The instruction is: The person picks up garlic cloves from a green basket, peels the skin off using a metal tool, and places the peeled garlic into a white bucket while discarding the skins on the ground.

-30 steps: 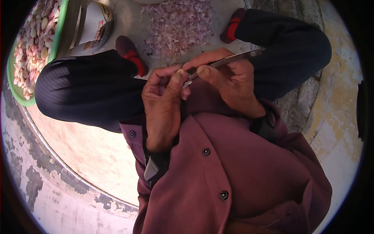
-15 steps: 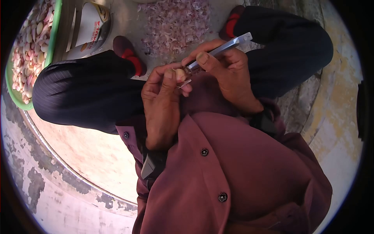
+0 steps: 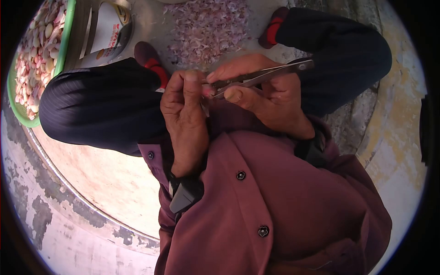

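Observation:
My left hand (image 3: pixel 185 119) is closed, thumb against fingers, around a garlic clove (image 3: pixel 207 92) that is mostly hidden. A thin strip of pale skin (image 3: pixel 205 110) dangles below those fingers. In my right hand (image 3: pixel 275 98) is a pair of metal tweezers (image 3: pixel 270 73), gripped between thumb and forefinger. The joined end of the tweezers points right, and their parted tips reach the clove beside my left fingertips. Both hands meet in front of my body, over my lap.
Loose purplish garlic skins (image 3: pixel 208 32) are heaped on the ground between my shoes. At the upper left stands a green-rimmed basin (image 3: pixel 68 32) full of garlic cloves (image 3: pixel 39 59), with a printed bucket (image 3: pixel 106 34) beside it. My bent knees flank the work.
The tweezers have swung from an upward slant to nearly level, and their arms now show apart. My left fingers have shifted slightly left and up, covering more of the clove.

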Demonstrator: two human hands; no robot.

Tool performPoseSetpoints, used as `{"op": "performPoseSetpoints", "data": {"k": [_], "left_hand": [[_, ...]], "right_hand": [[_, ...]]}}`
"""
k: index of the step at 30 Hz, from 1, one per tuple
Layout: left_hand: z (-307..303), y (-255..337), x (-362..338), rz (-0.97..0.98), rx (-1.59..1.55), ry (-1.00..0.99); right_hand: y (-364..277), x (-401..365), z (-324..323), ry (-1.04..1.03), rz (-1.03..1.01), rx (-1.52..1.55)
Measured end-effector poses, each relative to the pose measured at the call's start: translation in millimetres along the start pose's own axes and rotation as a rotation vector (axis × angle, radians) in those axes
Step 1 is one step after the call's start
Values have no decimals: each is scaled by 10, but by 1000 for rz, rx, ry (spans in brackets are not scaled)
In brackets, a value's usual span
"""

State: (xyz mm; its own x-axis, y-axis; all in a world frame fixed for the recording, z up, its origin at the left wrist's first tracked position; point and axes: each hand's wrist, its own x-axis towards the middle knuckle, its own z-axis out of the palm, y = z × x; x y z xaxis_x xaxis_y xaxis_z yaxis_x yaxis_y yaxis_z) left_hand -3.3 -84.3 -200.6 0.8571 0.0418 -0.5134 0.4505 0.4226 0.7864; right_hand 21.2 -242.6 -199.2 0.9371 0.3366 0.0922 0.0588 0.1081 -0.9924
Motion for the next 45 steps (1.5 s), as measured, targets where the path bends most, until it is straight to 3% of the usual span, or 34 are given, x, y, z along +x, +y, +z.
{"op": "performPoseSetpoints", "data": {"k": [7, 13, 15, 18, 24, 26, 31, 37, 39, 42, 43, 45], "left_hand": [[-5, -31, 17, 149, 105, -19], [-32, -56, 0, 134, 118, -16], [-10, -34, 14, 151, 115, -32], [79, 87, 17, 10, 114, 2], [-9, 66, 6, -61, -140, -75], [-72, -14, -12, 13, -69, -227], [-103, -41, -25, 13, -86, -210], [-71, -9, -54, 62, -32, -129], [-68, 3, -50, 76, -25, -111], [-65, 5, -50, 132, -55, -94], [-56, 12, -55, 112, -21, -85], [-40, 33, -71, 91, 14, -75]], "right_hand": [[-70, -6, 51, -8, 29, -64], [-45, -30, 126, 103, 178, 286], [21, -30, 93, 136, 338, 421], [61, -36, 122, 198, 323, 498], [109, -37, 75, 208, 274, 457], [100, -30, 96, 216, 268, 477], [138, -46, 79, 200, 238, 466], [208, -72, -74, 332, 333, 487], [268, -87, -137, 390, 284, 198], [307, -57, -187, 462, 267, 65], [249, -45, -162, 461, 265, 64], [55, -32, -45, 264, 130, 90]]}}
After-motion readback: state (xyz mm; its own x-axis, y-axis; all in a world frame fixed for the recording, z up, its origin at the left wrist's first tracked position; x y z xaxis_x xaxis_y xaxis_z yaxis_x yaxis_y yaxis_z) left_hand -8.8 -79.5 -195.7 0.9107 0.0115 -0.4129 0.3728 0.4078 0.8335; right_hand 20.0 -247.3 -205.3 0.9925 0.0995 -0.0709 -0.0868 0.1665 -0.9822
